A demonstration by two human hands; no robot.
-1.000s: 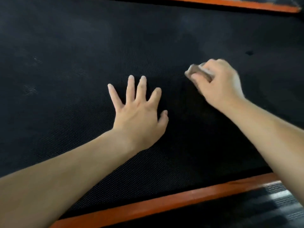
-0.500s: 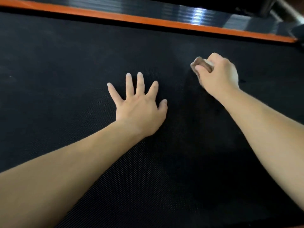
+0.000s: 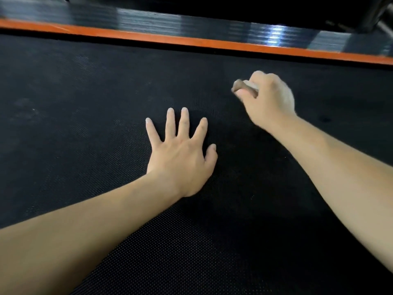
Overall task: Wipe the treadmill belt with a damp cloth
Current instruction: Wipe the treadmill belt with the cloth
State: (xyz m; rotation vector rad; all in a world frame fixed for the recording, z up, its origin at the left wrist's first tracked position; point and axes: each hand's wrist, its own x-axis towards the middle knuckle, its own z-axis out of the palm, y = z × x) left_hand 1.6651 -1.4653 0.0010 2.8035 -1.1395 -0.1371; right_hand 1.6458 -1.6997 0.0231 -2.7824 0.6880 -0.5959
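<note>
The black textured treadmill belt fills most of the head view. My left hand lies flat on the belt at the centre, fingers spread and straight. Further away and to the right, my right hand grips a small bunched cloth, brownish and pale, whose end sticks out to the left of my curled fingers. The cloth is down at the belt surface; most of it is hidden inside my fist.
An orange side strip runs along the belt's far edge, with a glossy dark ribbed side rail beyond it. A small dark spot marks the belt right of my right wrist. Faint dusty smudges show at left.
The view has tilted up: the near orange strip left the frame and the far strip and rail came in. My right hand with the cloth moved further from my left hand, toward the far edge.
</note>
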